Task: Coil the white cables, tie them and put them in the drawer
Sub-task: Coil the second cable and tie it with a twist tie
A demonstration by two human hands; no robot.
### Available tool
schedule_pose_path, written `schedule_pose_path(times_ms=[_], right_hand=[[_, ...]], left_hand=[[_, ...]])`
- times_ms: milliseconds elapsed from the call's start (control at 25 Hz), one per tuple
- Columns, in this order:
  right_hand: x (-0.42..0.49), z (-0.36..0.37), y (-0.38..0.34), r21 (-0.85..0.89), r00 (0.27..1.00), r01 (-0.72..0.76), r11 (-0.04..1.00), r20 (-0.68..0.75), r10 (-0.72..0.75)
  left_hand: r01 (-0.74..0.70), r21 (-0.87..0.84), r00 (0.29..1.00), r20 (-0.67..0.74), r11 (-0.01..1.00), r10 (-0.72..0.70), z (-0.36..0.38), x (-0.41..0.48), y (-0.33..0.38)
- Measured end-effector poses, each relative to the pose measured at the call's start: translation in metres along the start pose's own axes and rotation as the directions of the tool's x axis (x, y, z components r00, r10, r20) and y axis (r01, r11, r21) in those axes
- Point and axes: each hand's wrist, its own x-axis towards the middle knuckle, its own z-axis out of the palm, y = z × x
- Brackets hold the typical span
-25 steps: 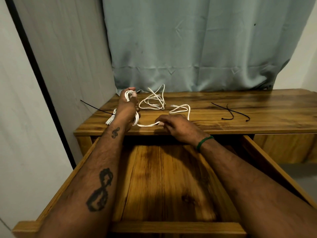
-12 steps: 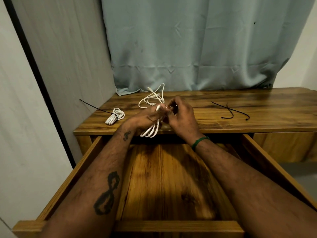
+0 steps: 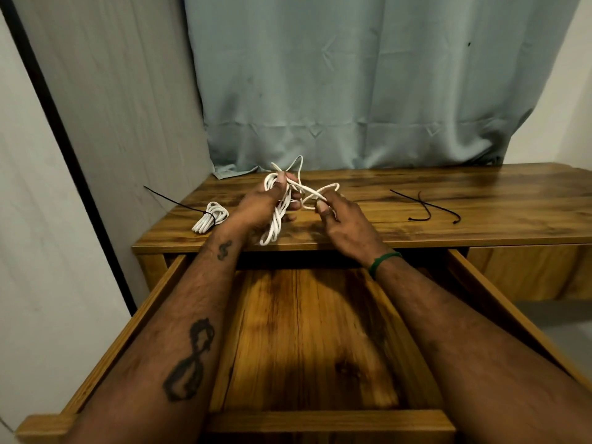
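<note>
My left hand [image 3: 267, 205] grips a half-wound coil of white cable [image 3: 277, 224] above the desk's front edge, its loops hanging down below the fist. My right hand [image 3: 341, 216] pinches the loose end of the same cable just to the right, and a strand runs between the two hands. More loose cable lies tangled behind my hands. A finished white coil [image 3: 209, 218], bound with a black tie, lies on the desk at the left. The wooden drawer [image 3: 307, 421] stands pulled out below my forearms, with nothing inside it.
Two black ties [image 3: 426, 208] lie on the desk top [image 3: 480, 200] to the right. A grey-blue curtain [image 3: 352, 91] hangs behind the desk. A wall panel with a dark edge stands close on the left.
My left hand left the tied coil on the desk and took up the second cable. Both hands rose together over the front edge, then parted, drawing a strand between them.
</note>
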Motion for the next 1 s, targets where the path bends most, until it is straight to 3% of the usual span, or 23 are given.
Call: schedule_pose_path(times_ms=[160, 280, 360, 440, 600, 760, 880, 1000], right_hand=[[-0.002, 0.004, -0.008, -0.229, 0.956, 0.249, 0.941, 0.216, -0.2], [-0.007, 0.01, -0.027, -0.232, 0.88, 0.415, 0.88, 0.347, -0.324], [-0.007, 0.015, -0.034, -0.241, 0.844, 0.469, 0.85, 0.406, -0.351], [-0.003, 0.017, -0.031, -0.315, 0.854, 0.471, 0.824, 0.396, -0.337], [0.001, 0.004, -0.011, -0.373, 0.943, 0.271, 0.888, 0.286, -0.168], [0.004, 0.006, -0.011, -0.246, 0.914, 0.397, 0.884, 0.194, -0.357], [0.004, 0.011, -0.032, -0.143, 0.892, 0.438, 0.887, -0.05, -0.448], [0.001, 0.009, -0.042, 0.104, 0.94, 0.295, 0.95, -0.211, -0.269]], left_hand=[[-0.045, -0.512, 0.988, -0.152, 0.858, -0.039, 0.002, 0.007, 0.006], [-0.123, -0.55, 0.942, -0.327, 0.826, -0.077, -0.009, 0.014, 0.012], [-0.096, -0.528, 0.927, -0.355, 0.844, -0.117, -0.022, 0.019, 0.012], [-0.072, -0.492, 0.92, -0.37, 0.867, -0.134, -0.031, 0.018, 0.012], [-0.015, -0.268, 0.914, -0.395, 0.963, -0.095, -0.033, 0.009, 0.017], [0.077, 0.213, 0.927, -0.375, 0.974, 0.009, -0.029, 0.006, 0.005], [0.04, 0.45, 0.984, -0.175, 0.892, 0.044, -0.017, -0.005, 0.002], [-0.061, 0.526, 0.996, 0.087, 0.848, 0.017, -0.02, -0.006, -0.006]])
